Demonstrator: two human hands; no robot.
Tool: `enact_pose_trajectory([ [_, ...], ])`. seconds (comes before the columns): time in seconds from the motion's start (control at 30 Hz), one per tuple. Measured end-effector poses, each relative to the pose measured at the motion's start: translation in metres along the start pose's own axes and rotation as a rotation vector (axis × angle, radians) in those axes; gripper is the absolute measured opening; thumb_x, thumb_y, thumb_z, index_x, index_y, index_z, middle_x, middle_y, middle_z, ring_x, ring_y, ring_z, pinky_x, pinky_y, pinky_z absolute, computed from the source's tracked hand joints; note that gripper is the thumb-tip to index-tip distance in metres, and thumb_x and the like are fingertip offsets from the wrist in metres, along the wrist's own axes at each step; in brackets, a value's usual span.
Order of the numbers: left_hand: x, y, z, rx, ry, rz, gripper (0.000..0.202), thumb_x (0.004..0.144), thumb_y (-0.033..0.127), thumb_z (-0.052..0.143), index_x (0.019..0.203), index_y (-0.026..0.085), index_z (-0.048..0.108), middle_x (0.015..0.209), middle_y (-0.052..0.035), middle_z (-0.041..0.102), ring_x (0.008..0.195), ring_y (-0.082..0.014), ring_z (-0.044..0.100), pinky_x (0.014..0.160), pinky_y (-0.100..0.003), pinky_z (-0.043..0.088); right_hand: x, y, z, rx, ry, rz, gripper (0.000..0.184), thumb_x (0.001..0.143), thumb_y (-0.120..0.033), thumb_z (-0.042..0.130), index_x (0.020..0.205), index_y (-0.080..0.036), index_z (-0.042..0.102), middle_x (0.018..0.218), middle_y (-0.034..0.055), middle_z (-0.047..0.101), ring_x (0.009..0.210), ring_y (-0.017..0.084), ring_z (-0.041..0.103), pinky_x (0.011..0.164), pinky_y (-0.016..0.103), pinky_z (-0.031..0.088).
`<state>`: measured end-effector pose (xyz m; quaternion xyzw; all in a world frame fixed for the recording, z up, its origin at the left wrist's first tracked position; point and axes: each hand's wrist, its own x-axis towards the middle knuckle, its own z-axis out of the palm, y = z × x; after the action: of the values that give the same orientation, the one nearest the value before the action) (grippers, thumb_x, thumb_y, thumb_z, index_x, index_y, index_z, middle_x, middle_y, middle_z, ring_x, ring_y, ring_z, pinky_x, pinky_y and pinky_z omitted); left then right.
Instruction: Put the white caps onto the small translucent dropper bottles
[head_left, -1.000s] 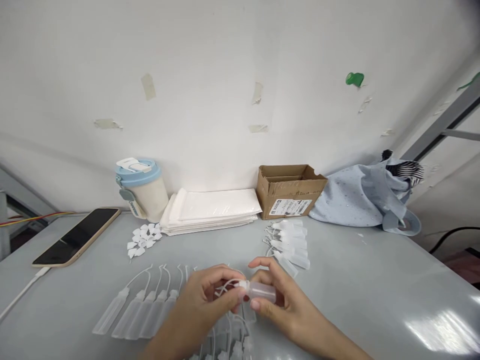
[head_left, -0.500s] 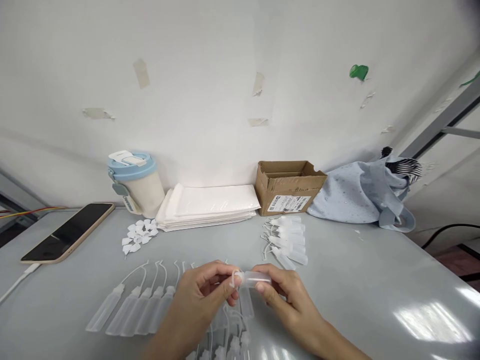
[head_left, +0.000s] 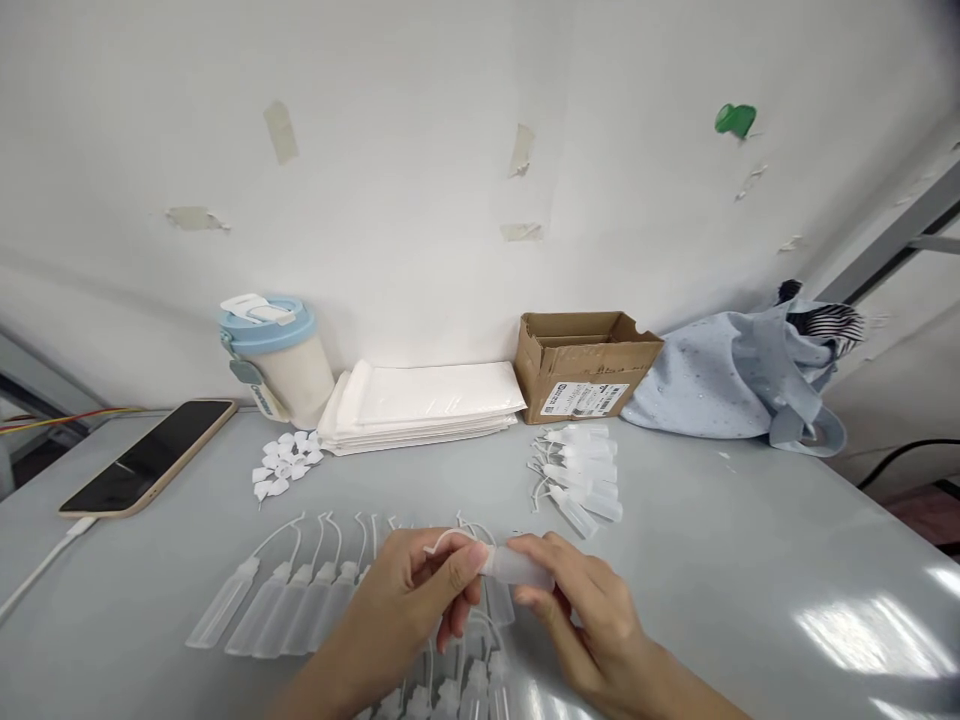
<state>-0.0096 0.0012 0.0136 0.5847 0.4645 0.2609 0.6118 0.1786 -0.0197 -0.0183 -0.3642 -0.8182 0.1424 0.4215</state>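
Between my hands is a small translucent plastic squeeze bottle (head_left: 523,569), held sideways above the table. The fingers of my left hand (head_left: 420,590) pinch its white neck end, where a thin curved strap sticks out to the left. My right hand (head_left: 581,600) grips the body of the bottle near its base. A row of similar bottles (head_left: 289,610) with thin curved straps lies on the left, partly behind my left arm. More bottles (head_left: 476,690) lie below my hands at the bottom edge, cut off by the frame.
White caps (head_left: 285,462) lie left of a stack of white envelopes (head_left: 435,400). Another group of bottles (head_left: 589,465) rests before a cardboard box (head_left: 585,370). A cup with a blue lid (head_left: 281,360), a phone (head_left: 150,460) on its cable and a light blue bag (head_left: 712,380) stand around.
The strap at the bottle's neck, looped before, now stretches out leftward over my left fingers. My right hand has shifted slightly right and down. The whole view has moved a little.
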Motion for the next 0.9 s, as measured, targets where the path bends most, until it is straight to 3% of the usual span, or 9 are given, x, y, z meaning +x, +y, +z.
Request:
enact_pose_trajectory([
  [0.1,-0.0015,-0.0016,0.0034,0.062,0.038,0.065,0.034,0.087,0.042,0.047,0.063,0.017,0.052,0.053,0.0039,0.048,0.049,-0.0102,0.047,0.050,-0.021,0.040,0.0029,-0.0023,0.0001,0.177,-0.039,0.213,0.020,0.093,-0.025,0.043,0.102,-0.017,0.058,0.069,0.0017,0.057,0.051,0.012,0.046,0.047,0.024,0.038],
  [0.2,-0.0015,-0.0021,0.0064,0.094,0.069,0.105,0.024,0.085,0.037,0.051,0.072,0.018,0.058,0.057,0.0043,0.049,0.053,-0.0106,0.050,0.054,-0.020,0.042,0.0067,-0.0020,-0.0003,0.424,-0.111,0.540,0.031,0.093,-0.037,0.042,0.087,-0.016,0.064,0.051,-0.0052,0.036,0.044,0.009,0.033,0.041,0.022,0.027],
  [0.27,-0.0006,-0.0023,0.0069,0.071,0.059,0.087,0.022,0.084,0.037,0.052,0.077,0.018,0.061,0.058,0.0042,0.051,0.054,-0.0110,0.050,0.055,-0.020,0.043,0.0085,-0.0014,-0.0011,0.517,-0.142,0.644,0.035,0.093,-0.041,0.042,0.087,-0.015,0.064,0.049,-0.0066,0.030,0.043,0.009,0.029,0.040,0.021,0.024],
  [0.33,0.0006,-0.0027,0.0060,0.052,0.046,0.049,0.028,0.085,0.041,0.050,0.074,0.017,0.060,0.058,0.0033,0.052,0.055,-0.0117,0.051,0.055,-0.022,0.043,0.0088,-0.0010,-0.0019,0.483,-0.137,0.567,0.029,0.092,-0.036,0.044,0.091,-0.015,0.064,0.055,-0.0035,0.043,0.048,0.010,0.040,0.044,0.022,0.032],
  [0.43,0.0016,-0.0027,0.0033,0.053,0.021,-0.013,0.037,0.086,0.046,0.046,0.064,0.017,0.055,0.055,0.0027,0.052,0.052,-0.0118,0.050,0.054,-0.023,0.042,0.0063,0.0005,-0.0014,0.306,-0.067,0.275,0.019,0.091,-0.022,0.046,0.103,-0.017,0.060,0.076,0.0039,0.060,0.065,0.014,0.053,0.058,0.025,0.042],
  [0.5,0.0013,-0.0019,0.0017,0.049,0.005,-0.034,0.037,0.085,0.046,0.048,0.061,0.017,0.053,0.051,0.0035,0.049,0.049,-0.0110,0.047,0.052,-0.023,0.040,0.0037,0.0020,0.0005,0.215,-0.024,0.129,0.023,0.090,-0.016,0.046,0.111,-0.017,0.056,0.080,0.0054,0.061,0.066,0.015,0.054,0.059,0.026,0.044],
  [0.6,-0.0005,-0.0005,0.0004,0.001,0.012,-0.033,0.031,0.081,0.041,0.054,0.063,0.017,0.055,0.051,0.0045,0.046,0.047,-0.0100,0.044,0.048,-0.021,0.038,0.0012,0.0029,0.0028,0.142,-0.003,0.053,0.027,0.089,-0.013,0.046,0.115,-0.016,0.052,0.078,0.0054,0.060,0.062,0.015,0.050,0.054,0.025,0.043],
  [0.73,-0.0034,-0.0016,0.0011,0.089,0.062,0.081,0.027,0.084,0.040,0.052,0.070,0.018,0.060,0.058,0.0029,0.048,0.051,-0.0110,0.047,0.049,-0.020,0.040,0.0031,-0.0024,0.0005,0.160,-0.059,0.115,0.020,0.090,-0.017,0.046,0.107,-0.015,0.057,0.075,0.0040,0.059,0.057,0.013,0.046,0.052,0.024,0.039],
  [0.9,-0.0037,-0.0050,0.0039,0.264,0.160,0.251,0.023,0.086,0.037,0.051,0.075,0.020,0.063,0.062,0.0019,0.055,0.056,-0.0118,0.050,0.054,-0.020,0.042,0.0087,-0.0058,-0.0006,0.468,-0.147,0.501,0.029,0.091,-0.035,0.046,0.083,-0.015,0.065,0.060,-0.0013,0.050,0.052,0.010,0.041,0.048,0.022,0.033],
])
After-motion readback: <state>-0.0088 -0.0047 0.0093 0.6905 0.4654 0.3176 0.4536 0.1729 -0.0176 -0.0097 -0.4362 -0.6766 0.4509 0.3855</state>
